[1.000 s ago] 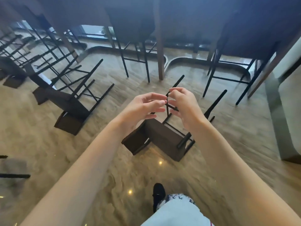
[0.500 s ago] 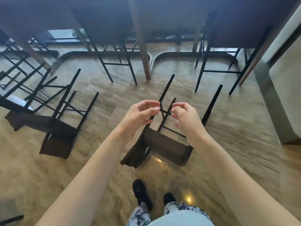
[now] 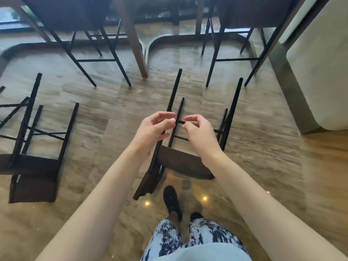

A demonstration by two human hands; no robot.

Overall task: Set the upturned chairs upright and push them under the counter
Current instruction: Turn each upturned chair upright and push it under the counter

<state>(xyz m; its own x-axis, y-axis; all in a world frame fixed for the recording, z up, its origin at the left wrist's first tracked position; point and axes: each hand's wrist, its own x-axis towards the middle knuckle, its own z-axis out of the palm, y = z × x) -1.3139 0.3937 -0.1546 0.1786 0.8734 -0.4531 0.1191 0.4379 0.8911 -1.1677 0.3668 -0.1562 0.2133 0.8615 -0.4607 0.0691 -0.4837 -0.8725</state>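
Leftmost, an upturned chair [image 3: 35, 162] lay on the glossy floor [image 3: 98, 113] with its seat down and its black legs pointing up and away. Behind it, one upright chair [image 3: 90, 59] stood tucked under the counter [image 3: 62, 10], just left of a wooden post [image 3: 131, 38]. At centre lay the nearer upturned chair [image 3: 180, 162] — seat toward the person's feet, legs rising away. The left hand [image 3: 153, 131] had its fingers curled round the left end of that chair's thin black crossbar [image 3: 180, 121], by the leg. The right hand [image 3: 199, 132] pinched the same bar just beside it, fingertips bent in. A black shoe [image 3: 171, 200] stood just below the seat. Farther right, a second upright chair [image 3: 231, 57] sat under the counter, and a pale rounded wall [image 3: 318, 76] closed off that side.
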